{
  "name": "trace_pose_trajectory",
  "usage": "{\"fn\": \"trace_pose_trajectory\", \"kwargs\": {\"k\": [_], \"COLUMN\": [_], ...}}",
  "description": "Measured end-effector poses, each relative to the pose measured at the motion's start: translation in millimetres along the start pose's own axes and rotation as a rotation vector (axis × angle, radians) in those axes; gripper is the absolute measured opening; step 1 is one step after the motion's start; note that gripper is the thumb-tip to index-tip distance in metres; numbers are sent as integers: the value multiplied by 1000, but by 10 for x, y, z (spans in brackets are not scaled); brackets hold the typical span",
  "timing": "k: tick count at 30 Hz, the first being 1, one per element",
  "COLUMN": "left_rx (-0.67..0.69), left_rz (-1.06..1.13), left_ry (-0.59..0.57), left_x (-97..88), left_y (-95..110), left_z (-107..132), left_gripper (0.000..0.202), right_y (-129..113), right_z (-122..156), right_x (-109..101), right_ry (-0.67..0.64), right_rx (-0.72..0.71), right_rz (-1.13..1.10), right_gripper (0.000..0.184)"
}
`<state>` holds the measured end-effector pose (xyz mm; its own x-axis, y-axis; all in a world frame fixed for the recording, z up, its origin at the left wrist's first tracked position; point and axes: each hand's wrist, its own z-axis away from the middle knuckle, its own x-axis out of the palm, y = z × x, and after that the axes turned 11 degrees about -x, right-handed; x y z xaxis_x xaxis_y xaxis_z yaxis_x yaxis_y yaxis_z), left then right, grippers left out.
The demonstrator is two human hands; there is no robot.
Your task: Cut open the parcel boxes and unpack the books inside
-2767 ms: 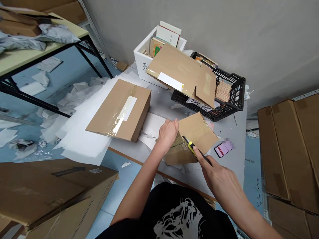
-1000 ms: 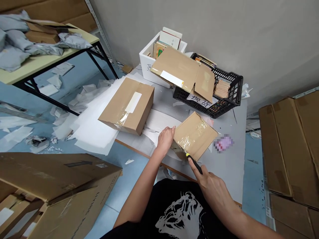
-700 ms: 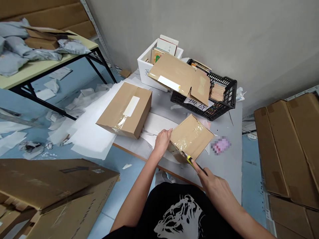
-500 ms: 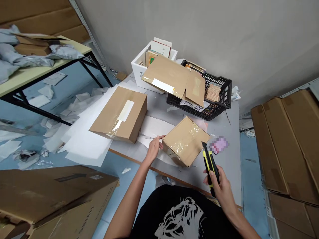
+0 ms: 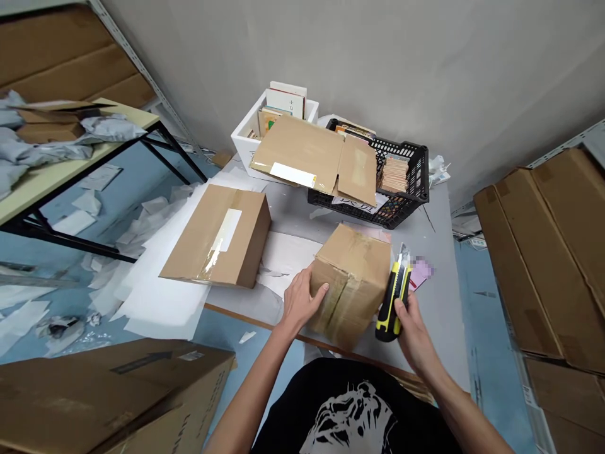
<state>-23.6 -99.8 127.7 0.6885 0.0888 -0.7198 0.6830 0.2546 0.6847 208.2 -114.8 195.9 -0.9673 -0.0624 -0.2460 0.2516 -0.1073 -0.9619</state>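
Wears a black shirt [image 5: 347,416] with a pale print, cut off at the near edge. To the near left, one large carton [image 5: 94,391], also cut off, contents hidden. Lays the left hand [image 5: 299,302] half spread against the left side of one small taped carton [image 5: 352,284], thumb apart on the near face, some fingertips lost from sight at the corner. Curls the right hand [image 5: 416,325] around one yellow-and-black box cutter [image 5: 394,302], blade pointing far, just right of the small taped carton; cannot tell whether touching it. Has the small taped carton at the near edge of one grey table [image 5: 439,252], underside hidden. Just beyond the right hand, one phone [image 5: 420,276], partly covered and partly pixelated. To the left, one larger carton [image 5: 222,233] with one white label, on loose white sheets [image 5: 161,284] too overlapped to count. To the right, brown cartons [image 5: 543,252], cut off by the frame. Farther back, one opened carton [image 5: 302,154] across one black crate [image 5: 418,176] and one white box [image 5: 246,151], covering part of both; books in each, too hidden to count. To the far left, one second table [image 5: 142,115], cut off, with grey parcels [image 5: 111,126] hard to separate.
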Motion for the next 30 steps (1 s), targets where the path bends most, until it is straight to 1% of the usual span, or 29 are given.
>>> {"fn": "trace_pose_trajectory", "kwargs": {"k": [2, 4, 5, 7, 9, 11, 13, 15, 17, 18, 19, 21, 23, 27, 30], "left_rx": [-54, -143, -188, -250, -276, -278, -280, -279, -277, -277, -275, -265, -246, -237, -246], "left_rz": [-64, -141, -186, -281, -355, -402, -430, -440, -423, -406, -386, -344, -317, -313, -329], "left_ry": [30, 20, -5, -80, -137, -140, -99, -67, -88, -112, -133, -150, -138, -155, -193], "left_x": [-103, -99, -59, 68, 211, 328, 410, 470, 527, 555, 584, 634, 665, 653, 607], "left_y": [181, 261, 266, 243, 230, 269, 358, 457, 525, 541, 545, 527, 498, 462, 472], "left_z": [27, 27, 11, -43, -101, -132, -120, -72, -14, 11, 29, 39, 18, -43, -62], "left_gripper": [51, 52, 53, 57, 61, 67, 73, 79, 84, 85, 86, 87, 86, 84, 82], "right_y": [-179, -216, -174, 8, 248, 454, 574, 605, 582, 564, 549, 540, 559, 601, 591], "right_z": [-248, -508, -632, -854, -1021, -1113, -1111, -1012, -843, -751, -667, -550, -522, -613, -645], "right_x": [-111, -122, -92, 6, 95, 134, 127, 111, 118, 134, 159, 230, 318, 459, 470], "right_ry": [-67, -152, -186, -223, -214, -184, -162, -94, 4, 35, 41, -16, -79, -140, -206], "right_rx": [-5, -6, 0, 33, 73, 109, 130, 67, -51, -91, -103, -65, -39, -4, 8], "right_rz": [27, 77, 105, 164, 220, 269, 326, 404, 476, 487, 482, 443, 419, 527, 582], "right_gripper": [44, 40, 37, 30, 23, 18, 19, 24, 31, 34, 36, 37, 37, 37, 36]}}
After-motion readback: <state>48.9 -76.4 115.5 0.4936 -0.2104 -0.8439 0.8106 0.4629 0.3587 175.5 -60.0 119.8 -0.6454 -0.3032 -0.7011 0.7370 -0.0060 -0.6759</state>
